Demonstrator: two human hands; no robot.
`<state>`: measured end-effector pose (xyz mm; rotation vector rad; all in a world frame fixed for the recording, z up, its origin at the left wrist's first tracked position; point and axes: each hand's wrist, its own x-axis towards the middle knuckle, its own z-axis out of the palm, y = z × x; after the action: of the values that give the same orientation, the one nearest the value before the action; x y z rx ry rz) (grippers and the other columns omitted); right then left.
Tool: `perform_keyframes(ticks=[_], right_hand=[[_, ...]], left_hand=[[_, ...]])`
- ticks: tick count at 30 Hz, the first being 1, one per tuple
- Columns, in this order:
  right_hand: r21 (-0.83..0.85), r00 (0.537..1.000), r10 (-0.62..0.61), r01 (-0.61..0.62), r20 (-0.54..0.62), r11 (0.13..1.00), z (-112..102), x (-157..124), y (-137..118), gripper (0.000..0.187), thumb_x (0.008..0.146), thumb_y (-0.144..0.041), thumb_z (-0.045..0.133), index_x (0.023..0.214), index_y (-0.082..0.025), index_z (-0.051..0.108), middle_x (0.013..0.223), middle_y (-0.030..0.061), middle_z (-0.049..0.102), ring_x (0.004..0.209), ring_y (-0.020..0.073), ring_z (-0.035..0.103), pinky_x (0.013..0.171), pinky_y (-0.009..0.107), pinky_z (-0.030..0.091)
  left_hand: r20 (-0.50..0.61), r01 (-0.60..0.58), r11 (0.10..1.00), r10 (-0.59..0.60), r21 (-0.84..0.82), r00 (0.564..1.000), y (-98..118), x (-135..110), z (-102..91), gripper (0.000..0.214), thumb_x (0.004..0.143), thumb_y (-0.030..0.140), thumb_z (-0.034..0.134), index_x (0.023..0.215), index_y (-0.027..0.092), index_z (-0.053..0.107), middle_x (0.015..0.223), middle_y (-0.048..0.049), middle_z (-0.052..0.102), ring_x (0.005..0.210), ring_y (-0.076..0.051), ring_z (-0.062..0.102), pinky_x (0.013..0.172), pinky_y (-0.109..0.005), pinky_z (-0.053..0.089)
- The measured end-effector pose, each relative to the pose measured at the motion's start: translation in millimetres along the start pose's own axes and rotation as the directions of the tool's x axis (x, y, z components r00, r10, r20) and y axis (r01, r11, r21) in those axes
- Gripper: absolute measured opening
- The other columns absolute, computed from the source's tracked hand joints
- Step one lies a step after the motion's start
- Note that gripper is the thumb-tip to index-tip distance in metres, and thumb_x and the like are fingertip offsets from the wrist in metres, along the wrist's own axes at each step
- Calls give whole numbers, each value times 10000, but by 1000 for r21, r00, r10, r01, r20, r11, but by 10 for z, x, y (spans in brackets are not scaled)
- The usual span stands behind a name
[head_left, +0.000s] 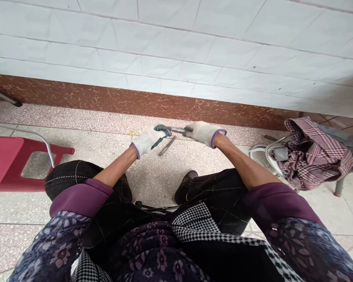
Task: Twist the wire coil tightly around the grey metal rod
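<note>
Both my hands wear white work gloves with dark green palms and purple cuffs. Between them a threaded metal rod [177, 129] is held roughly level above the floor. My left hand [153, 137] is closed around its left end, where a darker metal part partly shows at the fingers. My right hand [202, 132] grips the right end, with the fingertips wrapped over it. Just below, a second metal rod [167, 146] lies slanted on the speckled floor, touched by neither hand. The gloves hide both ends of the held rod.
A red plastic stool [6, 162] lies at the left, with a grey cable [44, 138] over it. To the right, checked cloth [314, 156] hangs on a metal-legged seat beside a white coiled hose [272, 154]. The tiled wall [176, 47] rises close in front.
</note>
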<state>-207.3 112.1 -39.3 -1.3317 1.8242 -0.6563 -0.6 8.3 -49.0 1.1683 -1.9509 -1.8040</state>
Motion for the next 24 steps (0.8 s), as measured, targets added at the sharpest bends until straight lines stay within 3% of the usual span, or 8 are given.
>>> perform_keyframes(ticks=[4,7,10,13,15,17,21,24], right_hand=[[-30,988,17,-21,-154,999,-148,30,-77,199,911,-305,717,926,-107,711,646,12,576,544,97,501,469,232,411],[118,987,-4,23,-163,993,-138,-76,-186,232,903,-336,674,956,-113,710,627,-7,537,468,78,431,376,227,343],[267,998,-67,69,-15,961,-78,-210,-273,273,888,-384,660,969,-127,708,619,-20,526,435,73,417,340,215,333],[273,970,-98,35,223,961,-24,-288,-293,324,853,-425,701,993,-133,712,636,-14,567,441,75,450,350,207,359],[203,923,-97,21,372,979,21,-300,-275,378,848,-457,712,1046,-135,722,662,-1,602,465,85,481,371,208,374],[22,908,-52,47,415,999,85,-287,-243,390,860,-485,711,1050,-147,739,674,13,629,496,102,518,402,215,390],[-311,966,41,42,257,949,206,-205,-156,369,908,-518,706,1000,-162,735,752,40,675,605,135,593,515,240,463],[-373,989,43,13,141,928,169,-103,-99,358,976,-515,623,1032,-171,706,846,45,680,692,147,608,618,280,503]], left_hand=[[120,22,992,-6,-125,993,-22,-52,117,205,849,47,529,887,138,709,457,76,405,351,-55,268,389,-236,159],[127,-11,982,35,-186,991,-51,-30,97,199,861,64,517,893,138,698,461,85,397,348,-53,255,381,-231,157],[93,-62,990,74,-125,993,-53,48,28,199,868,81,512,880,152,697,461,85,384,356,-60,257,379,-231,167],[80,-140,990,138,10,987,4,105,-38,147,845,80,570,781,147,684,501,51,465,413,-59,345,412,-211,242],[5,-96,991,95,98,995,48,100,-73,108,782,52,637,747,143,683,576,16,567,497,-67,448,467,-193,319],[-154,51,985,-25,164,988,65,66,-103,115,725,40,678,731,155,686,628,2,620,570,-87,525,503,-187,357],[-419,288,939,-189,188,888,21,-16,-118,200,772,77,567,623,190,639,491,20,504,516,-110,518,456,-173,289],[-464,322,936,-226,140,856,19,-54,-60,223,782,96,541,627,216,646,419,29,405,442,-115,455,406,-166,211]])
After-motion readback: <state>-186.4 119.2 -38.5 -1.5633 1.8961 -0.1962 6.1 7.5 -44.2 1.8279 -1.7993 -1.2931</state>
